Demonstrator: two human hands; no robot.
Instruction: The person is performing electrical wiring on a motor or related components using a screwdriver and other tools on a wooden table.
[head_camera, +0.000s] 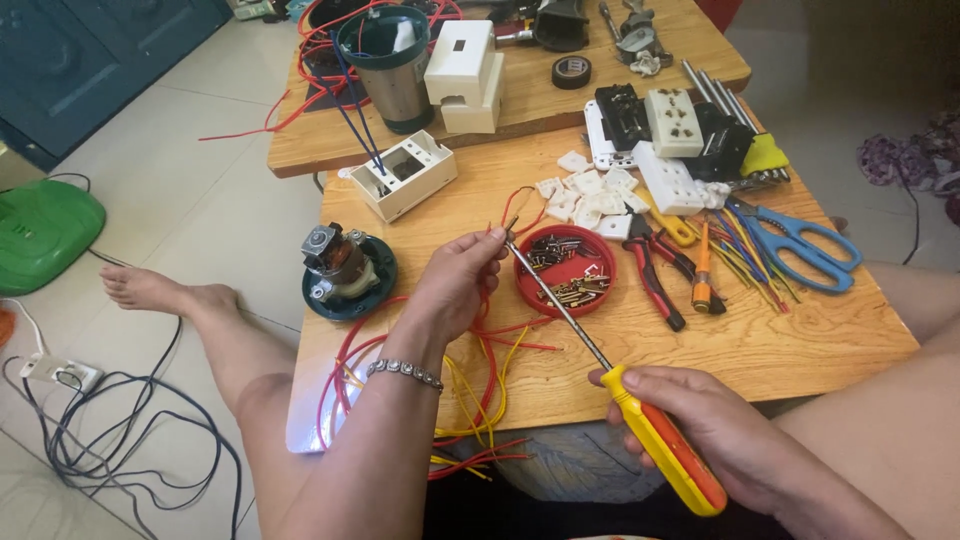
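The left hand (455, 285) pinches a small brass part (511, 224) against the tip of the screwdriver (610, 375), steadying it while the right hand (720, 430) closes tightly around the yellow-orange handle.

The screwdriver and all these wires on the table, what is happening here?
A person sits at a wooden table. The right hand holds a yellow-and-orange screwdriver, its tip up at the left hand, which pinches something small beside a red wire. Just behind is a red lid of screws. Red and yellow wires lie underneath.

pale tiled floor (200, 200), wooden tables (760, 345), daylight
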